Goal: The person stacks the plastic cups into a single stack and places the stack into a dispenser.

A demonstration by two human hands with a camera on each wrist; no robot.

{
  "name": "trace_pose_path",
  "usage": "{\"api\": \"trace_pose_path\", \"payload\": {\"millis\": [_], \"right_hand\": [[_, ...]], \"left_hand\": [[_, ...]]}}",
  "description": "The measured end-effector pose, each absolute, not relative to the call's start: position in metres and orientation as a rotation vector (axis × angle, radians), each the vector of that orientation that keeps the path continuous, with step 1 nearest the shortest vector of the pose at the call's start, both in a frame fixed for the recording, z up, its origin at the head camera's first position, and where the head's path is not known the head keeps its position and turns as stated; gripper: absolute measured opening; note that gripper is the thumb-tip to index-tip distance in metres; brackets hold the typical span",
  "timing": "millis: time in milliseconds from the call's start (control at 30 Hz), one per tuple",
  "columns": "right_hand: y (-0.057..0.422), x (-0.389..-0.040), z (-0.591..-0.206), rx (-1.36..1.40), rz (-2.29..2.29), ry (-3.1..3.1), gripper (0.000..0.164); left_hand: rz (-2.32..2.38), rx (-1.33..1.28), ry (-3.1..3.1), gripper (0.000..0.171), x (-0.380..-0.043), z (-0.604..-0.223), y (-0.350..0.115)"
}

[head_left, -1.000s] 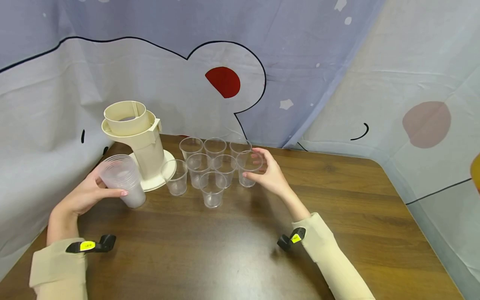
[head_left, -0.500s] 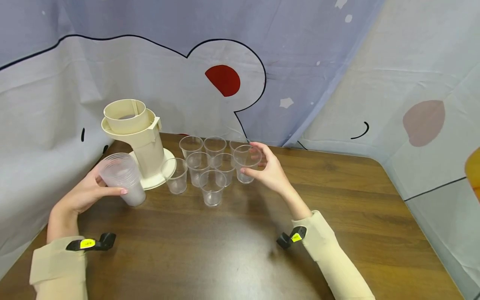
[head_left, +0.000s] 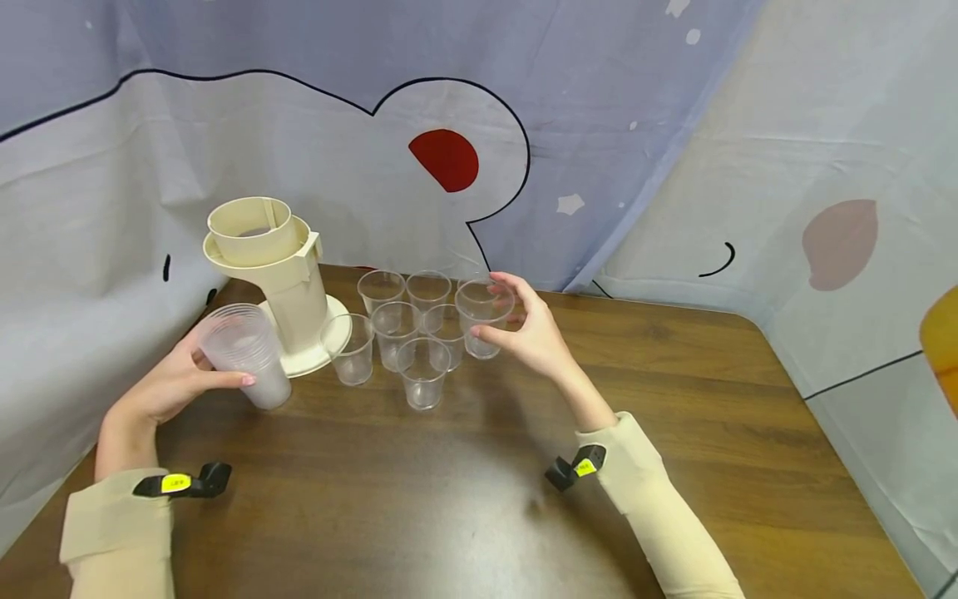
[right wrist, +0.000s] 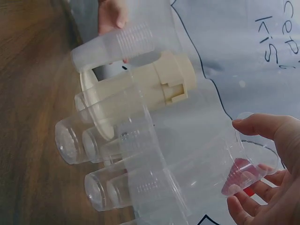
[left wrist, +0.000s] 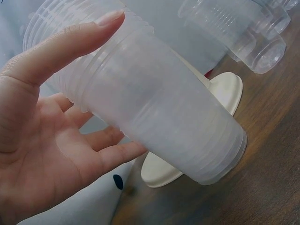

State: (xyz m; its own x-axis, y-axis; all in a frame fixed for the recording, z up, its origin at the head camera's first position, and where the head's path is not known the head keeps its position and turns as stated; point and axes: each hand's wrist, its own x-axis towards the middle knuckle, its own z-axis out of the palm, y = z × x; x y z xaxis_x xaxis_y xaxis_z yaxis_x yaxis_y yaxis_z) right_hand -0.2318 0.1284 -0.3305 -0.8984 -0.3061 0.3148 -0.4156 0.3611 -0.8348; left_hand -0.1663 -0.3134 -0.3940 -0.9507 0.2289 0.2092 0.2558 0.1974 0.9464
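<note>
Right hand (head_left: 535, 333) holds one clear cup (head_left: 482, 319) near its rim, thumb on one side and fingers on the other. That cup looks lifted, at the right end of the group. Left hand (head_left: 168, 378) grips a tall, tipped stack of cups (head_left: 245, 353); I can't tell if its bottom touches the counter (head_left: 359, 499).

The lone cup could bump the middle cup (head_left: 443, 345) and knock it over, because they are so close. Squeezing too hard could bend the thin rim. A loose grip could let the leaning stack slide.

A cream stand (head_left: 295, 308) is just behind the stack, so there's little room. A patterned cloth (head_left: 599, 125) hangs behind everything and blocks the back.
</note>
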Motion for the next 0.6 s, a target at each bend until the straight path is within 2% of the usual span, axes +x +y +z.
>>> {"api": "trace_pose_path", "payload": {"millis": [600], "right_hand": [[0.117, -0.232, -0.320, 0.703, 1.661, -2.427, 0.072]], "left_hand": [[-1.968, -0.505, -2.380, 0.080, -0.167, -0.396, -0.313]]}}
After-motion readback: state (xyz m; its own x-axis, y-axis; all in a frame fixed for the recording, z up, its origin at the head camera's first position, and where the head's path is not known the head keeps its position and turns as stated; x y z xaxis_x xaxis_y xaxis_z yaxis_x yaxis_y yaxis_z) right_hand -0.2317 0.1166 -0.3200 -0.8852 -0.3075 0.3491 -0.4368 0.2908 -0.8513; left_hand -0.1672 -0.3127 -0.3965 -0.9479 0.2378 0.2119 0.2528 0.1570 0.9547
